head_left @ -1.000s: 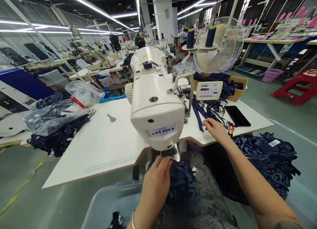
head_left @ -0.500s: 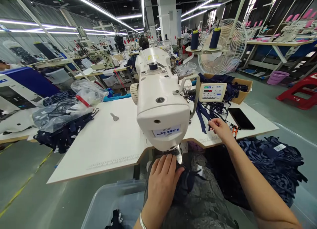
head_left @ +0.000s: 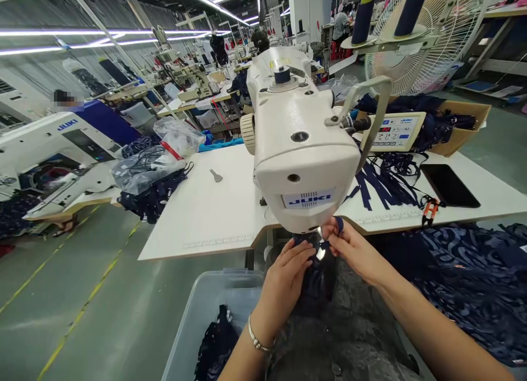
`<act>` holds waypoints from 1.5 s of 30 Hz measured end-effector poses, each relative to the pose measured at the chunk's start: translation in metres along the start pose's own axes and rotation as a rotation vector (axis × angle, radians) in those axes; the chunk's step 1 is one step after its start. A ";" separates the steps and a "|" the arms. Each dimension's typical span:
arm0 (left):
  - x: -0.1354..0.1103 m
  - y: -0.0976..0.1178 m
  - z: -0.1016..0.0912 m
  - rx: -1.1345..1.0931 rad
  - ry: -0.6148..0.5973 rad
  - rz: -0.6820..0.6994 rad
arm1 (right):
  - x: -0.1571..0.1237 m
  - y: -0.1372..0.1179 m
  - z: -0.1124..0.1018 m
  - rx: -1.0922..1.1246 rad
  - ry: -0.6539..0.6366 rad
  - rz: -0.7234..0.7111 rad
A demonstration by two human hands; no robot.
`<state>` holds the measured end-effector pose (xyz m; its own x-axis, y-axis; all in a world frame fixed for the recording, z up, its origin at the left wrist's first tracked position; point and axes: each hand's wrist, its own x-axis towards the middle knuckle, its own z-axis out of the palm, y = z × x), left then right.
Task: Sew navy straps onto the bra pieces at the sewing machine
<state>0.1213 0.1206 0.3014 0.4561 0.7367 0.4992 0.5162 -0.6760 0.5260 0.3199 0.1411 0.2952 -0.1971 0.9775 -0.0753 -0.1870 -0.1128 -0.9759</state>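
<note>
The head of a white sewing machine [head_left: 307,156] stands right in front of me. Close under it, my left hand [head_left: 288,274] has its fingers together on a piece of dark navy fabric [head_left: 319,279], which hangs down toward my lap. My right hand [head_left: 352,246] pinches a short navy strap [head_left: 339,225] just right of the needle area, its end curling up over the fingers. The fingertips of both hands are near each other beside a shiny metal part [head_left: 320,253]. The needle and the exact sewing spot are hidden.
Loose navy straps [head_left: 382,186] lie right of the machine, near orange-handled snips [head_left: 430,209] and a black phone [head_left: 450,184]. A cardboard box [head_left: 465,125] stands behind. Left are a metal key-like piece [head_left: 216,175], bagged items [head_left: 148,164] and a clear bin [head_left: 197,298] below.
My right hand has come from the strap pile to the needle area, bringing a navy strap. My left hand stays on the fabric, and the view has shifted toward the left.
</note>
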 end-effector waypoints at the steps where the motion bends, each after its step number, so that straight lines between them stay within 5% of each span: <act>1: 0.000 -0.002 -0.001 -0.041 0.005 -0.024 | 0.001 0.000 0.000 -0.090 -0.009 -0.037; 6: 0.003 -0.005 -0.003 -0.082 -0.034 -0.020 | 0.005 -0.002 -0.004 -0.366 -0.108 -0.095; 11: 0.007 -0.003 -0.007 0.081 -0.111 0.076 | 0.013 0.004 -0.004 -0.264 -0.068 -0.036; 21: 0.010 -0.007 -0.010 0.036 -0.077 0.002 | 0.013 0.014 0.003 -0.009 -0.004 0.025; 45: 0.011 -0.002 -0.011 0.177 -0.177 0.165 | 0.009 0.026 0.013 0.013 0.096 0.027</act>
<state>0.1176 0.1300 0.3133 0.6552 0.6197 0.4321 0.5363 -0.7844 0.3117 0.3011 0.1447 0.2716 -0.1096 0.9866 -0.1211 -0.1954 -0.1409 -0.9705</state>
